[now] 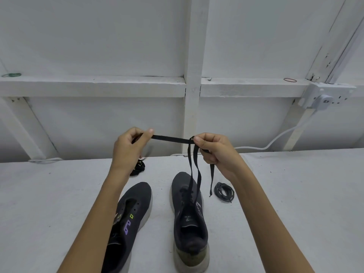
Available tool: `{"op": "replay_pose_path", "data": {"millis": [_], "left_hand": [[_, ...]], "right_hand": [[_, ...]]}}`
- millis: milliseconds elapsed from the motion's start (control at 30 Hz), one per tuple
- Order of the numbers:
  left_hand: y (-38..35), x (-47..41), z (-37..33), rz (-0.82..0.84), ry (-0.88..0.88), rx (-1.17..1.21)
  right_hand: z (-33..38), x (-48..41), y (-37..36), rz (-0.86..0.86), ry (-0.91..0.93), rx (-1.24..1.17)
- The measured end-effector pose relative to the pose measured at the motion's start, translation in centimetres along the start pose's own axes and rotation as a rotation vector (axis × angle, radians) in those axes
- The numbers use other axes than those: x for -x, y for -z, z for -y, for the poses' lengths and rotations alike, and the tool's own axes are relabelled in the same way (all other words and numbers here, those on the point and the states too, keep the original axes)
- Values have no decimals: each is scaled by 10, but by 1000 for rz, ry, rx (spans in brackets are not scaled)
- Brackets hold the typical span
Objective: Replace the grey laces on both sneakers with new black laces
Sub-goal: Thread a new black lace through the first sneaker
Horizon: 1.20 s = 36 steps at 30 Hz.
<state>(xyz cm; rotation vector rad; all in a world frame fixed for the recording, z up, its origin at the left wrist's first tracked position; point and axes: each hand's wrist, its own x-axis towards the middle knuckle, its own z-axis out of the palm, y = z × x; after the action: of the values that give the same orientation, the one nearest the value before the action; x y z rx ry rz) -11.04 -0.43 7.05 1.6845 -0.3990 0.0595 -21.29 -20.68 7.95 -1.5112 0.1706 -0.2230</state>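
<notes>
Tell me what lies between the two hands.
In the head view, a flat black lace stretches taut between the left hand and the right hand, each pinching it; two strands drop to the right sneaker.

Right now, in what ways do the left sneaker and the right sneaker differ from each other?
The left sneaker has empty eyelets; the right sneaker carries a black lace, which the left hand and the right hand pinch above it. The left sneaker shows purple and green marks; the right sneaker shows pale stripes. The left sneaker lies slanted, the right sneaker straight. Both have dark uppers and pale soles.
</notes>
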Motion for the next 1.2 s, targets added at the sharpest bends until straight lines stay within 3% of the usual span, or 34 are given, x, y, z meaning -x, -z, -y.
{"op": "replay_pose_path", "data": {"millis": [100,167,367,667,833,967,1100,1200], "left_hand": [[2,-1,21,-111,-79,-260],[-2,6,27,-85,-178,-304],[-31,39,6,244,-257,-189],[-27,32,8,105,-265,-109],[11,14,25,-110,-173,-174],[45,9,47,-204,23,-361],[51,18,63,-152,171,-673],[40,26,76,21,59,-841]], "right_hand": [[-4,-1,-4,15,-13,6],[-6,-1,-8,32,-15,8],[-11,-3,-16,69,-18,-5],[-16,7,0,79,-26,42],[-33,28,37,49,-64,450],[-63,47,74,205,-348,711],[-88,58,94,243,-520,966],[-93,57,81,239,-391,976]]}}
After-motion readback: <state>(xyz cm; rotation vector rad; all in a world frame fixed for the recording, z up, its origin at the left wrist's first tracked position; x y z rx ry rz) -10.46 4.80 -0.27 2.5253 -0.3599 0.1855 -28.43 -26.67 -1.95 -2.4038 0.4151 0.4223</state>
